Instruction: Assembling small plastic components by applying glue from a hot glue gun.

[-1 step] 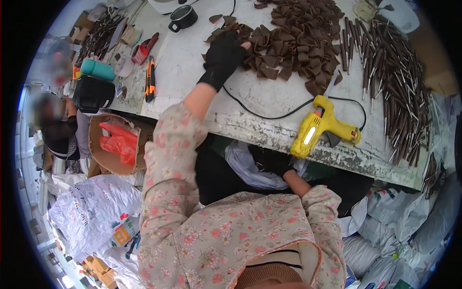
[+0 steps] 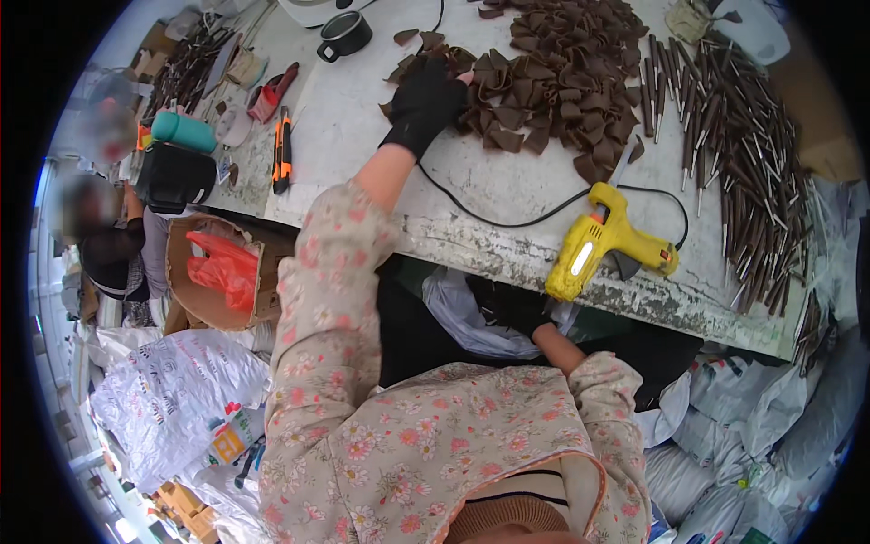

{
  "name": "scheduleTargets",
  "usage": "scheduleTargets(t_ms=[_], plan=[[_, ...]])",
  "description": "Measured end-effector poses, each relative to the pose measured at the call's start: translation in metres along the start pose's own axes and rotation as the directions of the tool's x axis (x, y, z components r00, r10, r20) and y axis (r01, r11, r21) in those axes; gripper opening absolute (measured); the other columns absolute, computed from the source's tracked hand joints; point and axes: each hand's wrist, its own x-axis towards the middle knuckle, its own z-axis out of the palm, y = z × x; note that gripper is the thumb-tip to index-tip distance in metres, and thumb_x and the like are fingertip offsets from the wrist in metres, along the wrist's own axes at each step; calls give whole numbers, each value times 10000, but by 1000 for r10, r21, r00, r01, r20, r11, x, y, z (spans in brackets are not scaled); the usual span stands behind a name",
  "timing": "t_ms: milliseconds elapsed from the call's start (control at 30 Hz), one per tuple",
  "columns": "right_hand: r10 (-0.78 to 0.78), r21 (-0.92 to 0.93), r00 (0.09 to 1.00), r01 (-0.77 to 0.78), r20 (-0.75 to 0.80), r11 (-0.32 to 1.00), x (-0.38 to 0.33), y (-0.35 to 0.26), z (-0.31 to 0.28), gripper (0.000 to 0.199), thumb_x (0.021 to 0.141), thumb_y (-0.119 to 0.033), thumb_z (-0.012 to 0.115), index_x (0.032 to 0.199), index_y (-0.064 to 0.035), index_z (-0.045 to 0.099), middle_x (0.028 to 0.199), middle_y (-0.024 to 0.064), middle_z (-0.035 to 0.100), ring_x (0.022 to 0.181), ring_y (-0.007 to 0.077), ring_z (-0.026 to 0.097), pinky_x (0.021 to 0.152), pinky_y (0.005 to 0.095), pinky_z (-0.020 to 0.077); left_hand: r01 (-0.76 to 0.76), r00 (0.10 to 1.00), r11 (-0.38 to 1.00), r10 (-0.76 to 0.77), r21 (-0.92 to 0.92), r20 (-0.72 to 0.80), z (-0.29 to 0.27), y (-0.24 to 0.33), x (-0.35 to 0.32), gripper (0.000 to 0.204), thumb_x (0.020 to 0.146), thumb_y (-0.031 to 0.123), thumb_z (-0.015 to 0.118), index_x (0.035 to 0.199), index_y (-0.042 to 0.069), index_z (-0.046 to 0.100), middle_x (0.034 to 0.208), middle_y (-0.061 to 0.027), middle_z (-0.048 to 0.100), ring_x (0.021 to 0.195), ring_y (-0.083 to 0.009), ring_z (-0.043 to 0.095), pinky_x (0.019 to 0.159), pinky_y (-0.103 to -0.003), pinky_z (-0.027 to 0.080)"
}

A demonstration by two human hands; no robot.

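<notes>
My left hand (image 2: 428,107), in a black fingerless glove, reaches across the table onto the left edge of a heap of curled brown pieces (image 2: 580,86). Its thumb tip shows; the other fingers are hidden behind the glove, so I cannot make out whether it holds a piece. Below the table's front edge, my right hand (image 2: 517,308), gloved in black too, rests at a white plastic bag (image 2: 444,304) over my lap, its fingers mostly hidden. A yellow glue gun (image 2: 598,240) lies at the table edge with a glue stick in its back.
Many brown sticks with metal ends (image 2: 752,172) are piled on the right. An orange-black utility knife (image 2: 283,150), a dark mug (image 2: 344,36) and a teal bottle (image 2: 184,131) stand or lie leftward. A black cord (image 2: 507,220) crosses the table. Another person (image 2: 113,236) sits far left.
My left hand and forearm have shifted slightly to the right at the brown heap. My right hand has barely moved.
</notes>
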Motion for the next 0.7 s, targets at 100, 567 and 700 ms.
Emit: scheduleTargets(t_ms=[100,567,700], plan=[[-23,-24,998,22,-66,999,-13,1,-10,543,889,-330,472,1370,-94,381,1321,195,440,1206,383,425,997,522,329,91,995,995,-89,-31,45,21,20,23,441,821,422,583,1041,41,612,995,-180,615,983,-338,563,831,-426,453],[-85,487,960,-59,268,871,-5,0,-51,483,938,-315,349,1398,-167,346,1416,91,386,1277,268,388,1059,372,303,222,975,971,-219,88,-45,-29,-76,5,499,804,398,649,1205,116,554,1055,-160,586,947,-297,599,817,-369,483],[-90,541,965,-60,246,839,-9,6,-35,500,932,-313,367,1402,-146,331,1403,101,398,1260,267,406,1041,363,330,218,956,970,-235,109,177,-22,-104,16,481,797,379,642,1195,121,564,1076,-176,605,957,-299,607,827,-363,476]])
